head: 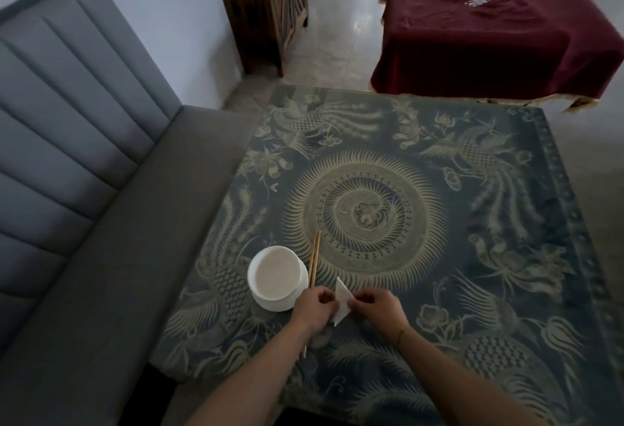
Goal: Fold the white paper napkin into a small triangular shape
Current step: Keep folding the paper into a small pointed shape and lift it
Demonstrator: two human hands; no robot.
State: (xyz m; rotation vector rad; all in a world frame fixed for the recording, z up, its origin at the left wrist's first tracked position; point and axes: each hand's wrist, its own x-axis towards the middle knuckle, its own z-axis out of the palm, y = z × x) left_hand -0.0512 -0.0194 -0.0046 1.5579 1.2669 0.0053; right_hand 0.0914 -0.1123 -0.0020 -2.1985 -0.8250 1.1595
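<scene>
While the napkin [341, 302] sat folded to a white triangle at the table's [439, 290] near edge, both hands pinched it | left hand [312, 307] gripped its left side, right hand [380, 309] its right corner | bowl [275, 277] and chopsticks [314, 263] lay just left.

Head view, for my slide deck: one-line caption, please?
Both hands pinch a white paper napkin into a triangle beside a white bowl and chopsticks.
</scene>
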